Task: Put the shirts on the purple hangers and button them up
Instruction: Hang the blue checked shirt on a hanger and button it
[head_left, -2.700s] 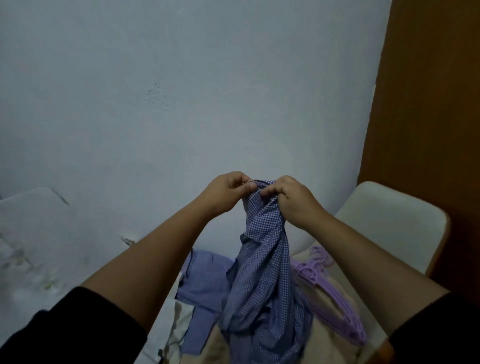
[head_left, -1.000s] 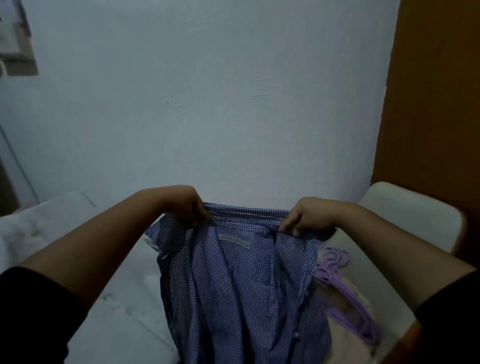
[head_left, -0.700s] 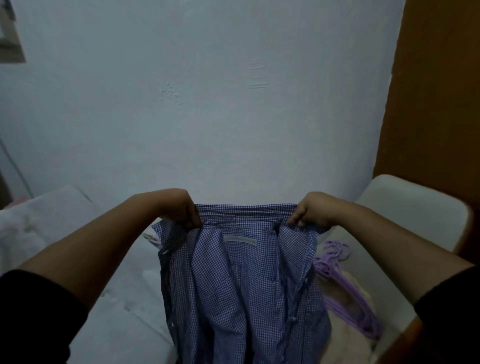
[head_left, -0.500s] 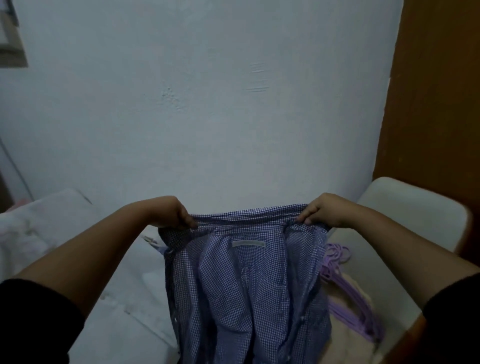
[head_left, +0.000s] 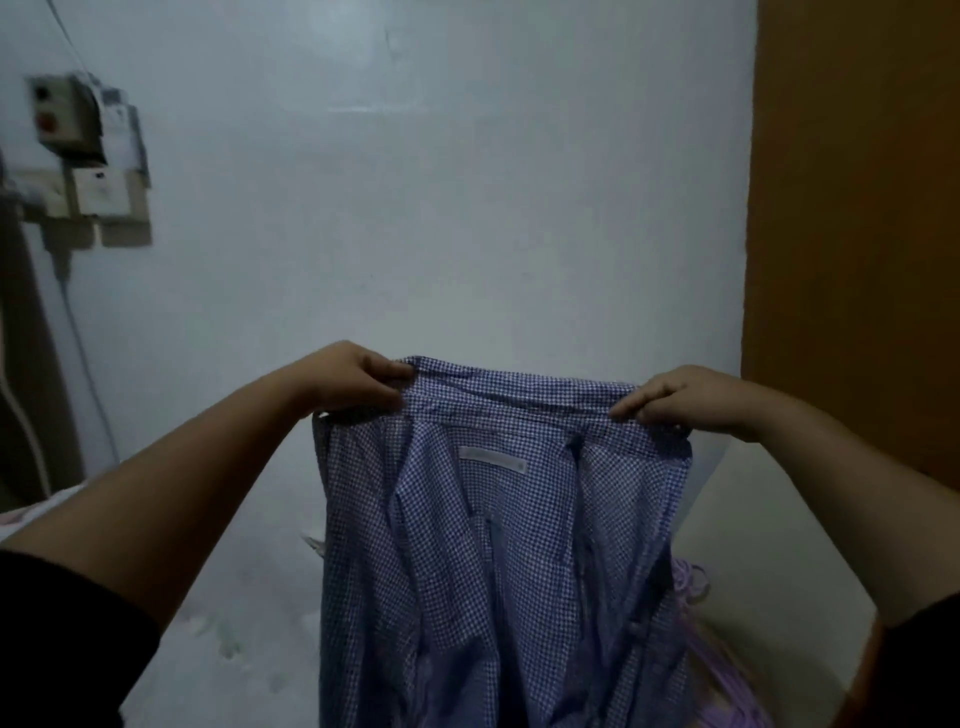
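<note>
- Shirt (head_left: 498, 545), blue-and-white small check, held up in mid-air in front of a pale wall (head_left: 441, 208); collar stretched flat across the top, body hanging down open, pale neck label (head_left: 492, 459) facing the camera.
- Left hand (head_left: 353, 379) pinches the collar's left end, thumb and fingers curled over the fabric edge.
- Right hand (head_left: 685, 397) pinches the collar's right end the same way, fingers folded over the cloth.
- Both forearms bare, black sleeves (head_left: 67, 639) at the lower corners of the view.
- Purple hangers (head_left: 691, 582) partly visible low right, behind the shirt's right edge, lying on a cream chair seat (head_left: 769, 545); how many, cannot tell.
- Brown wooden panel (head_left: 857, 234) along the right side.
- Switch boxes (head_left: 83, 156) with cables on the wall upper left, blurred.
</note>
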